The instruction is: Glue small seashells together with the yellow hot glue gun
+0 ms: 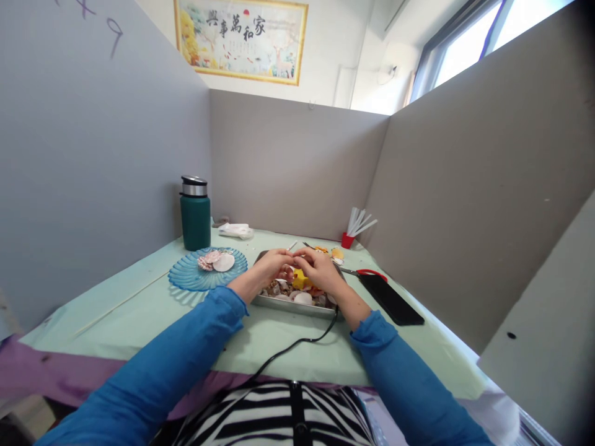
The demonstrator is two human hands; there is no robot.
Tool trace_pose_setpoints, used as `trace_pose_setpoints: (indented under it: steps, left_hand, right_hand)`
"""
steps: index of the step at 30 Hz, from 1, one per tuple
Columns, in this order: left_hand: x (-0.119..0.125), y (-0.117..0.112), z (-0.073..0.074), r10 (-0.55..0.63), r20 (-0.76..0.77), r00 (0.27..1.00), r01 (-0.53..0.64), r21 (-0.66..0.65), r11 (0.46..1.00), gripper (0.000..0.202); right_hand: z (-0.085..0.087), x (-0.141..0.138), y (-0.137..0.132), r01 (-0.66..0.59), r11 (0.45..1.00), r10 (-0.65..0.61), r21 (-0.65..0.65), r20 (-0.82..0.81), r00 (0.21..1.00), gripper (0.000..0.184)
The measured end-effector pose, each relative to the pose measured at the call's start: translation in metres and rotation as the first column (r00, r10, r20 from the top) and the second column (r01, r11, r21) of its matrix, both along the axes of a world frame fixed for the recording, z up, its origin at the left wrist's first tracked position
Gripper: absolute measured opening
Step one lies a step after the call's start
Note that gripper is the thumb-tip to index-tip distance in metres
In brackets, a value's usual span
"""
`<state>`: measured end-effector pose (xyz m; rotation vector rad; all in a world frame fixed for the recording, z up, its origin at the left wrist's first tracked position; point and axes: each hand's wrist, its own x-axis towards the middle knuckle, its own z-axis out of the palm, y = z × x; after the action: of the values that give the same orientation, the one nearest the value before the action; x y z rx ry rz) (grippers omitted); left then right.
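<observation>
My left hand [274, 263] and my right hand [318, 269] meet over a shallow metal tray [290, 305]. Both have their fingers bent and pinched together at the fingertips. Whatever is between them is too small or too hidden to name. Below the hands, the tray holds several seashells [303, 298] in white and brown. A bright yellow piece [301, 279], star-like in outline, shows between my hands. The far part of the tray is covered by my fingers.
Left of the tray, a blue glass plate [179, 272] bears shells, with a green bottle [196, 217] behind. On the right are a black phone-like slab [393, 300], red-handled scissors [372, 273] and a red cup [347, 240] of white sticks. A black cord [297, 342] crosses the front.
</observation>
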<state>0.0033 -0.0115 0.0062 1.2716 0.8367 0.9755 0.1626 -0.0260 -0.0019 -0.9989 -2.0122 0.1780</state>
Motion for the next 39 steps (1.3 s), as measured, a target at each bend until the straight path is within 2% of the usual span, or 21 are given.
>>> trace_pose_setpoints:
  steps: [28, 39]
  left_hand:
    - [-0.0014, 0.0012, -0.0007, -0.016, 0.048, 0.999, 0.016, 0.002, 1.000, 0.017]
    - [-0.0012, 0.0002, 0.0002, -0.029, 0.043, 0.999, 0.029, -0.010, 1.000, 0.015]
  right_hand:
    - [0.0013, -0.0002, -0.0008, 0.048, 0.999, -0.046, 0.022, -0.056, 0.997, 0.021]
    - [0.0021, 0.0000, -0.0009, 0.029, 0.999, -0.028, 0.017, -0.056, 0.998, 0.020]
